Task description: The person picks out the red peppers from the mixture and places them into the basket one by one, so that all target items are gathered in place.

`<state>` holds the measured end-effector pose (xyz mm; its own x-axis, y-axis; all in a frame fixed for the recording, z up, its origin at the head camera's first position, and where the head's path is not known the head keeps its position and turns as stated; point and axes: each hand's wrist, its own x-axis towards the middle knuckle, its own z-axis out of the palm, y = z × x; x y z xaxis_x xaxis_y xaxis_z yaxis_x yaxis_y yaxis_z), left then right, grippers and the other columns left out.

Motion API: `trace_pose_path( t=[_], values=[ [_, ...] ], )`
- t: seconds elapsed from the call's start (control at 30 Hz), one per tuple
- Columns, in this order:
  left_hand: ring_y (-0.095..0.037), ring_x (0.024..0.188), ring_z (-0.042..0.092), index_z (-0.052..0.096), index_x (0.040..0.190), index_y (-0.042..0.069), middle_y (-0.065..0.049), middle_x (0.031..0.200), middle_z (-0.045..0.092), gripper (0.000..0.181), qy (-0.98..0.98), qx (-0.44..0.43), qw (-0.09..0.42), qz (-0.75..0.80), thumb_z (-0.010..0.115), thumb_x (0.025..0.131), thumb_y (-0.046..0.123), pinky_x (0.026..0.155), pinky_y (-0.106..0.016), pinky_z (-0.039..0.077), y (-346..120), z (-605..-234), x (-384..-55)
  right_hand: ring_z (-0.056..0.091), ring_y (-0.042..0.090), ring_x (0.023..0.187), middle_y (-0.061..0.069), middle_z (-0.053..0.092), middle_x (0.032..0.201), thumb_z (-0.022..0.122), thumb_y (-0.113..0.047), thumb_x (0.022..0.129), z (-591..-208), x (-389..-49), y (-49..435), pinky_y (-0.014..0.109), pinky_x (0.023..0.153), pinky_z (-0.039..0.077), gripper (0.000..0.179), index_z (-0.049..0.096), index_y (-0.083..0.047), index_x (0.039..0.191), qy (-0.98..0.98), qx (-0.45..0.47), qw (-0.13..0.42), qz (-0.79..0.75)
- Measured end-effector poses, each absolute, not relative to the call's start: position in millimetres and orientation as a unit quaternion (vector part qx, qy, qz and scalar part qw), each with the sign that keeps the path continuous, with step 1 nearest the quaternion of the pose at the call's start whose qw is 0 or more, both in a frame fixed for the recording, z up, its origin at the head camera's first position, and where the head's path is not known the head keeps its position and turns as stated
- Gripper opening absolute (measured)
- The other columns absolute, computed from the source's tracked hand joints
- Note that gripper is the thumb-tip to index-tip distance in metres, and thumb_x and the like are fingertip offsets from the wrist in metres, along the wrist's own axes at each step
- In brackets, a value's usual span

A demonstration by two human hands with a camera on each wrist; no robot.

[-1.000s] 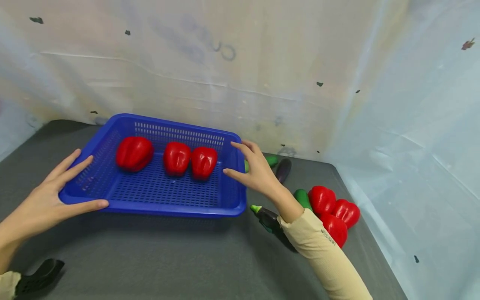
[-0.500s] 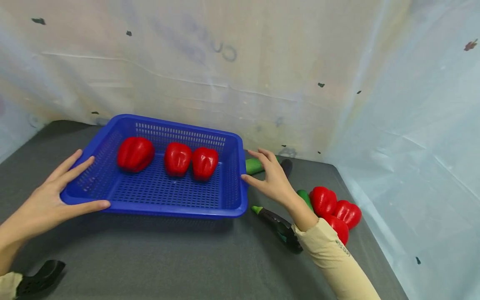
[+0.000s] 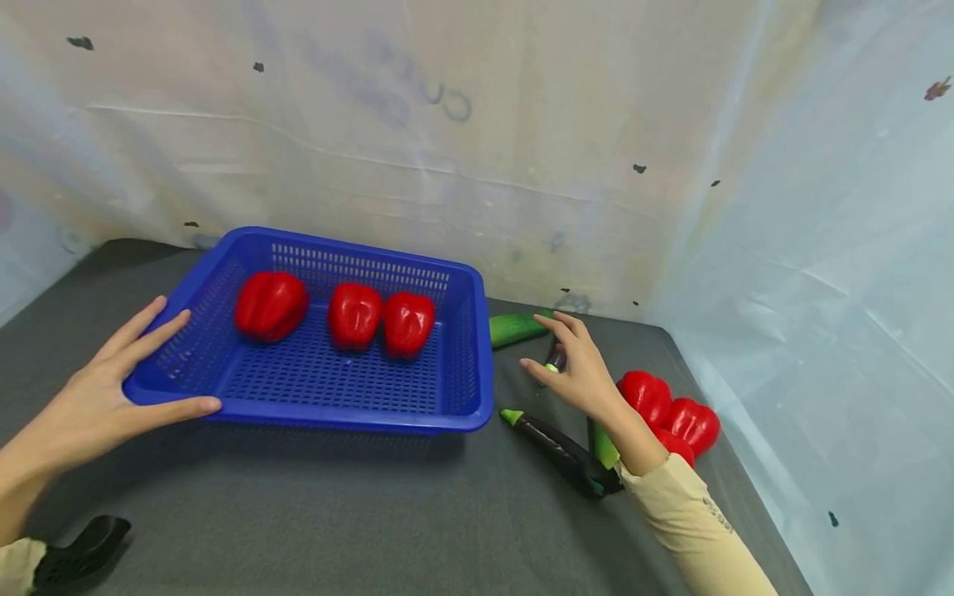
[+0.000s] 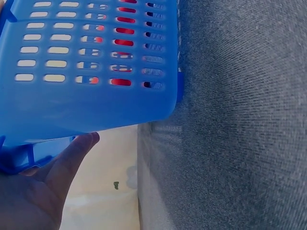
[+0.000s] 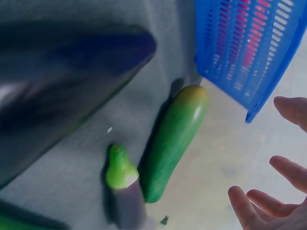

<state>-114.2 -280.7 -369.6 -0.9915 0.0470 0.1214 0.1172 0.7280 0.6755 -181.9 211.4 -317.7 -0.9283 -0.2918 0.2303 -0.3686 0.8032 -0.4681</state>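
A blue plastic basket stands on the dark table with three red bell peppers inside. My left hand rests at its near left corner, fingers spread and straight over the side rim, thumb along the front. In the left wrist view that hand touches the basket's outer wall. Right of the basket, my right hand hovers with relaxed fingers, holding nothing. A cucumber and a partly covered eggplant lie by its fingers. Another eggplant lies nearer, below the hand.
Several red bell peppers cluster at the table's right side, partly behind the right forearm, beside another green vegetable. A black curved object lies by the left sleeve. Plastic-covered walls stand behind and at the right.
My right hand has moved right, away from the basket's right rim, uncovering the cucumber. My left hand and the basket stay in place.
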Motion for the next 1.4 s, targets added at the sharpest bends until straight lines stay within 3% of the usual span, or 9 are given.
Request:
trace_pose_path(
  t=[0.3,0.63,0.9,1.4],
  values=[
    [-0.051,0.141,-0.017,0.007,0.155,0.018,-0.002,0.161,-0.018,0.107,-0.930,-0.041,0.045,-0.363,0.078,0.078,0.037,0.097,-0.081,-0.003,-278,-366,-111,0.049,0.037,0.124,0.021,0.032,0.149,0.074,-0.021,0.084,-326,-180,230,0.050,0.100,0.046,0.065,0.046,-0.007,0.141,-0.950,0.157,0.063,0.263],
    [-0.054,0.139,-0.016,0.006,0.155,0.017,-0.004,0.160,-0.019,0.109,-0.932,-0.035,0.051,-0.356,0.078,0.077,0.038,0.096,-0.081,-0.005,-276,-368,-113,0.054,0.041,0.112,0.025,0.032,0.147,0.073,-0.019,0.084,-334,-175,249,0.056,0.092,0.048,0.066,0.045,-0.006,0.141,-0.959,0.141,0.055,0.240],
    [-0.054,0.139,-0.016,0.006,0.155,0.016,-0.005,0.160,-0.019,0.109,-0.934,-0.033,0.054,-0.352,0.078,0.077,0.039,0.096,-0.082,-0.005,-276,-370,-113,0.034,0.045,0.133,0.027,0.031,0.148,0.071,-0.020,0.086,-336,-171,263,0.065,0.101,0.037,0.065,0.043,-0.004,0.142,-0.966,0.129,0.040,0.219],
    [-0.054,0.140,-0.016,0.007,0.155,0.017,-0.004,0.160,-0.019,0.109,-0.934,-0.031,0.054,-0.352,0.079,0.076,0.039,0.096,-0.081,-0.005,-275,-370,-114,0.031,0.048,0.133,0.031,0.030,0.147,0.070,-0.020,0.087,-341,-162,287,0.065,0.102,0.035,0.063,0.043,0.000,0.140,-0.975,0.101,0.036,0.193]
  ],
)
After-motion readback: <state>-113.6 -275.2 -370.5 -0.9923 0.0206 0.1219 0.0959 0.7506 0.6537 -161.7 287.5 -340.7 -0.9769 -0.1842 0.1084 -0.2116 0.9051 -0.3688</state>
